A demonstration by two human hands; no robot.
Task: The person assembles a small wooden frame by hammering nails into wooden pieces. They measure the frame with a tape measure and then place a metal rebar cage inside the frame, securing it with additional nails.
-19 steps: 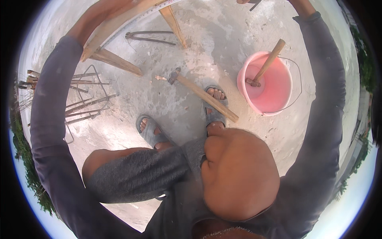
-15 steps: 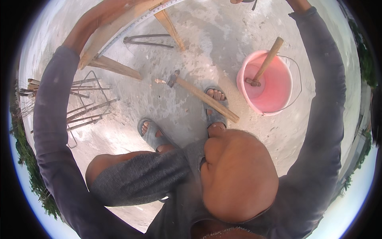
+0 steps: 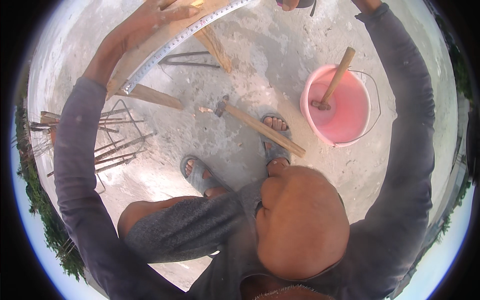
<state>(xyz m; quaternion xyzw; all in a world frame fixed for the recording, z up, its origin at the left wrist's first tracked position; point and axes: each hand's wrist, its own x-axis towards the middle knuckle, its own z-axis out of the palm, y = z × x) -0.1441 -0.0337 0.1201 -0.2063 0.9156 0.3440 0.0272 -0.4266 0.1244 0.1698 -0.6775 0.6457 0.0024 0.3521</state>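
Note:
A white tape measure blade (image 3: 185,35) lies stretched along the edge of a wooden board (image 3: 145,40) at the upper left, its metal end near the board's near end. My left hand (image 3: 155,17) rests over this board, thumb pointing right. At the thumb tip shows a small yellow thing (image 3: 198,3), too cut off to name. At the top edge, my right hand (image 3: 288,4) is mostly out of view. Its visible fingers are bent against a dark case with a strap (image 3: 304,4), seemingly the tape measure's body.
Wooden legs (image 3: 150,96) support the board. A long-handled hammer (image 3: 260,127) lies by my sandalled feet. Right of it stands a pink bucket (image 3: 336,141) with another hammer (image 3: 337,80) inside. A bent metal rod (image 3: 190,63) and several rusty bars (image 3: 117,150) lie at left.
My left hand has come further into view, with the yellow thing at its thumb. More of the tape blade and its end shows. The whole scene has shifted slightly right.

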